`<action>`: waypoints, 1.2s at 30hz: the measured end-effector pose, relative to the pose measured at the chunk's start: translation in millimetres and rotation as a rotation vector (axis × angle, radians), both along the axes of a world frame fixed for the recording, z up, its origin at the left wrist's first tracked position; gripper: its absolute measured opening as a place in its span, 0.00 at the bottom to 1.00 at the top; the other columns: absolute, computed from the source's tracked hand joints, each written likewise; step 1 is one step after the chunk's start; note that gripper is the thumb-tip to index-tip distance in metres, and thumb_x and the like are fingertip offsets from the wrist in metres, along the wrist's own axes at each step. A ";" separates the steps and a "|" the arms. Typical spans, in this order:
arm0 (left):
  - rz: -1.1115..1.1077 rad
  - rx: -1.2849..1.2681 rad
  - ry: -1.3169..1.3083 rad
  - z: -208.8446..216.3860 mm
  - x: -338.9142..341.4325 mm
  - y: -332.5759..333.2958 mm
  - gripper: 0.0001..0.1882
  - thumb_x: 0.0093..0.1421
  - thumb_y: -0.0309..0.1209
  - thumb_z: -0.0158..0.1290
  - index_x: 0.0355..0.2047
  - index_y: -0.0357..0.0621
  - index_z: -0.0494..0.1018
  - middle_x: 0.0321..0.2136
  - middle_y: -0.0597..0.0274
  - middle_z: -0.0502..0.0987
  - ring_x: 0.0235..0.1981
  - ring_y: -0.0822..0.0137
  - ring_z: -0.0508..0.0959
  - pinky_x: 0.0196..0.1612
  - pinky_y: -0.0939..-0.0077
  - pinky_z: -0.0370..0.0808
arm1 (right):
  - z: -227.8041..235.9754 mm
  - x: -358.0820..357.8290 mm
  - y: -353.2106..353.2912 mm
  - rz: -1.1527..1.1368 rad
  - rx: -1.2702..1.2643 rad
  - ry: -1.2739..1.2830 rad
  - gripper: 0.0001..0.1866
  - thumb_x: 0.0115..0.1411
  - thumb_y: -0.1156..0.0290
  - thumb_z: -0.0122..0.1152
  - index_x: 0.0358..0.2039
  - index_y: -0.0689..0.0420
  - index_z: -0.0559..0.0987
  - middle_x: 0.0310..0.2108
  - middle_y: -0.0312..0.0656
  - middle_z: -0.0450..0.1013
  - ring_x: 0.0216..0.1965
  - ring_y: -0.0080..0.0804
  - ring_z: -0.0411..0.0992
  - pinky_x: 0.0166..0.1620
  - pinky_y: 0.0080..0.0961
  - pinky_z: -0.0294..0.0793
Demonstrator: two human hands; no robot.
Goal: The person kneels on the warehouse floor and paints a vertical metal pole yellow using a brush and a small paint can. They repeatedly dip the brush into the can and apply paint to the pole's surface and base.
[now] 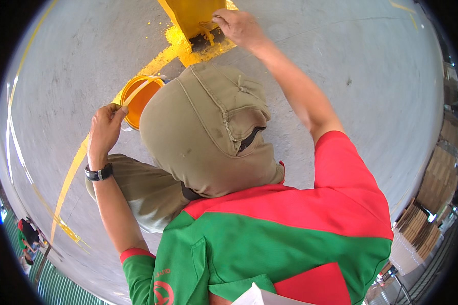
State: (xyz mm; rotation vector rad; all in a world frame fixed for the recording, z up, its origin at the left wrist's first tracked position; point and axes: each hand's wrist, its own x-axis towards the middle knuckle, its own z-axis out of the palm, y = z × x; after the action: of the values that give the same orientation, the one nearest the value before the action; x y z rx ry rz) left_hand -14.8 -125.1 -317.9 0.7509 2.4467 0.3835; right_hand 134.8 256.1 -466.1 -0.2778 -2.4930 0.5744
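My left hand (107, 123), wearing a dark wristwatch, is closed in a pinch on the near end of a flat, pale yellow strip (140, 90). This strip lies across the mouth of an orange-yellow paint bucket (125, 116); whether it is the bucket's handle or a separate piece I cannot tell. Ahead, my right hand (239, 28) is closed beside the lower part of a yellow-painted upright (192, 18). Wet-looking yellow paint shows by its fingertips, and whatever they grip is too unclear to name. My bent knee partly covers the bucket's right side.
Yellow paint (175, 43) is spattered on the grey floor (341, 66) round the upright's dark base. A yellow floor line (70, 175) runs past the bucket. Stacked cardboard (417, 223) stands at the right rim. Another person (28, 236) is at the far left.
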 end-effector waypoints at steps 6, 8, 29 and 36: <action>-0.015 0.040 0.082 -0.3 -1.3 2.9 0.23 0.67 0.43 0.54 0.41 0.29 0.81 0.20 0.60 0.75 0.24 0.69 0.73 0.32 0.69 0.72 | -0.1 2.1 -3.3 -0.117 -0.080 -0.093 0.10 0.67 0.62 0.59 0.38 0.56 0.81 0.26 0.49 0.79 0.31 0.50 0.80 0.37 0.42 0.80; 0.017 0.055 0.009 0.0 -1.2 3.2 0.23 0.67 0.43 0.54 0.43 0.30 0.82 0.21 0.60 0.76 0.24 0.70 0.73 0.32 0.70 0.73 | -1.1 1.9 -7.3 -0.173 -0.092 -0.068 0.11 0.67 0.62 0.59 0.37 0.56 0.81 0.26 0.49 0.80 0.31 0.50 0.80 0.37 0.42 0.80; 0.130 0.193 -0.117 -6.6 -4.3 5.5 0.19 0.71 0.34 0.53 0.51 0.29 0.77 0.28 0.58 0.83 0.30 0.73 0.79 0.36 0.77 0.75 | -11.0 -1.1 -2.8 0.041 -0.099 0.205 0.12 0.63 0.73 0.58 0.46 0.48 0.82 0.41 0.39 0.82 0.44 0.41 0.80 0.47 0.35 0.81; 0.149 0.195 -0.142 -4.1 -1.1 12.5 0.17 0.71 0.34 0.53 0.51 0.31 0.78 0.29 0.59 0.84 0.31 0.72 0.80 0.38 0.76 0.76 | -18.3 -12.7 -3.0 0.209 -0.096 -0.103 0.12 0.65 0.74 0.54 0.46 0.49 0.82 0.42 0.41 0.82 0.43 0.43 0.80 0.45 0.37 0.81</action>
State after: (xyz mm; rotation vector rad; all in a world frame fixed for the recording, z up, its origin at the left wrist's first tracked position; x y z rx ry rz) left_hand -15.9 -112.7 -322.0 0.5987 2.3605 0.7161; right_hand 122.1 253.1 -484.4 -0.0842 -2.6170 0.7840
